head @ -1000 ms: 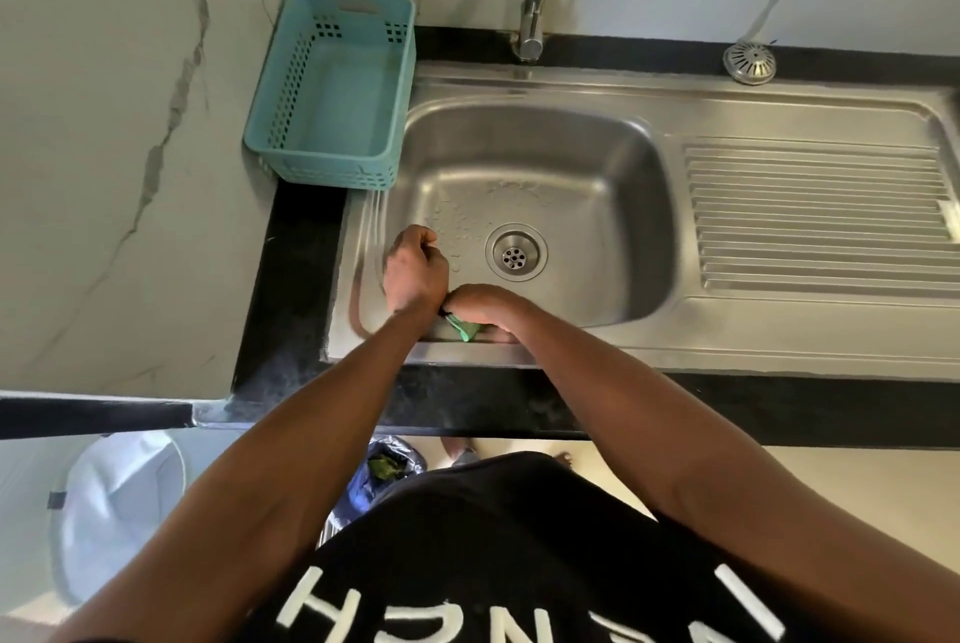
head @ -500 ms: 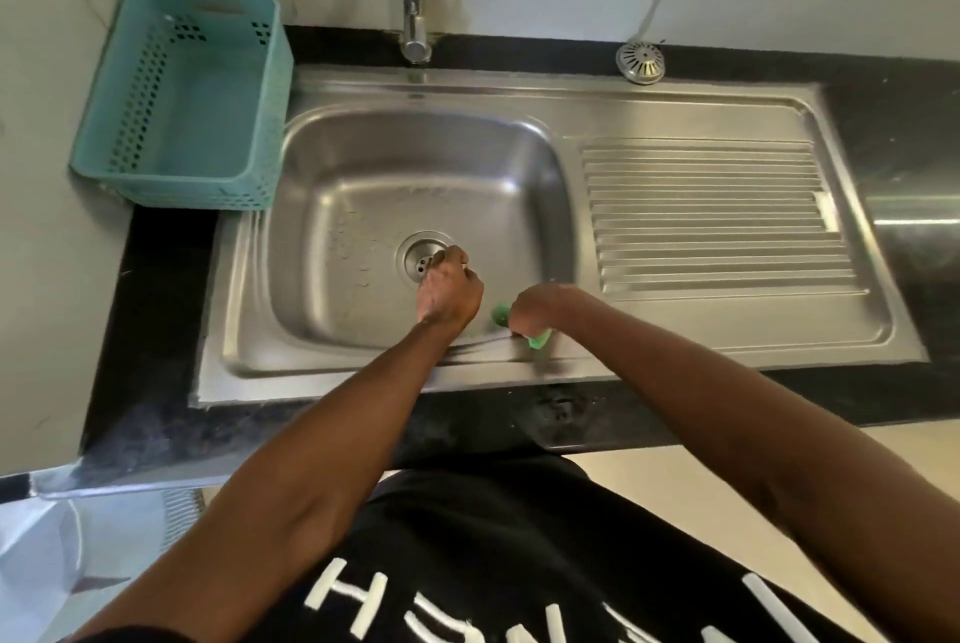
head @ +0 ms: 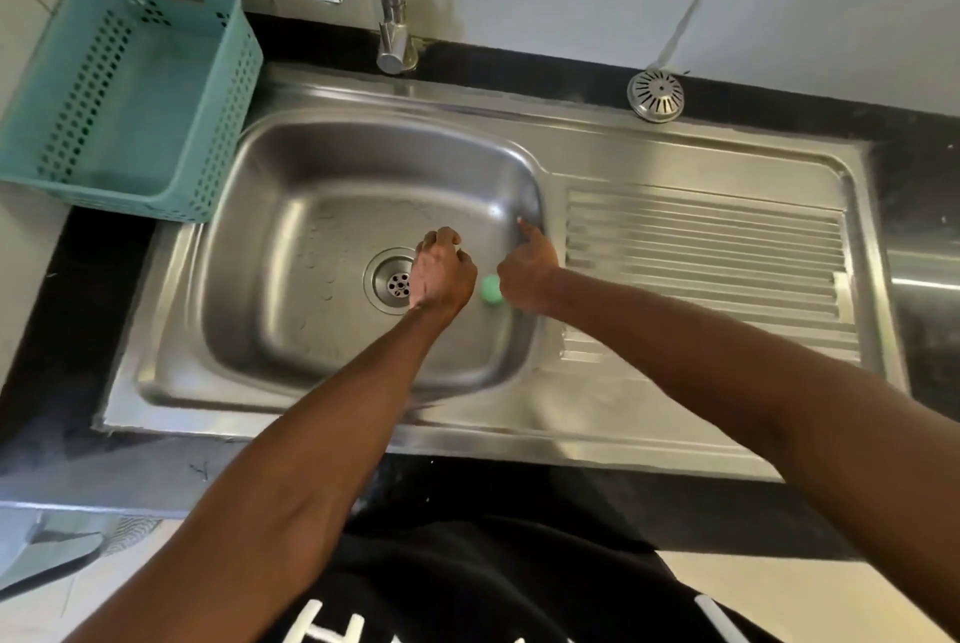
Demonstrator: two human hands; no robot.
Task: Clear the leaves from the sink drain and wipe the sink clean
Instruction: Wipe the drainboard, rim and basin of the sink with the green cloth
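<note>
Left hand (head: pixel 441 271) fisted, contents unseen; right hand (head: pixel 524 273) grips green sponge (head: pixel 490 290), probably. Risk: sponge slipping on wet sink (head: pixel 322 382), scraps reaching drain (head: pixel 396 282).

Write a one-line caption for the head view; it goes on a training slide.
Both hands work inside the steel sink: left hand curled beside the drain, right hand holding a green scrubber.

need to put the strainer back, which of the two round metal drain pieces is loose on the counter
The domed slotted metal strainer on the black counter behind the drainboard; the other, the round holed drain, sits fixed in the basin floor beside the left hand.
</note>
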